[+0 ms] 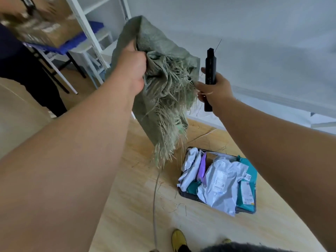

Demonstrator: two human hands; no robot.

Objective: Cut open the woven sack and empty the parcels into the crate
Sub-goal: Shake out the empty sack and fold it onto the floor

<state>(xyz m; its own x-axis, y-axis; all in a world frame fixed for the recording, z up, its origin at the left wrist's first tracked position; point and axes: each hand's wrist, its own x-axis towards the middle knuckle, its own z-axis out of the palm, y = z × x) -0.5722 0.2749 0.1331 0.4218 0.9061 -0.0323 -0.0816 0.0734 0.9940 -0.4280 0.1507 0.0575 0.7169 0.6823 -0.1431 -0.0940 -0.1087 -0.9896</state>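
Green woven sack (160, 84) held up, frayed end hanging; left hand (132, 64) fingers clamped on it. Right hand (211, 88) grips black cutter (209, 77). Crate (253, 210) w/ parcels (221, 182) on floor, 5 o'clock.

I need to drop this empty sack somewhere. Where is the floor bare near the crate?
Bare wooden floor lies left of the crate, toward the trailing cord, with only stray fibres. The crate is packed with parcels. A yellow shoe crowds the near side.
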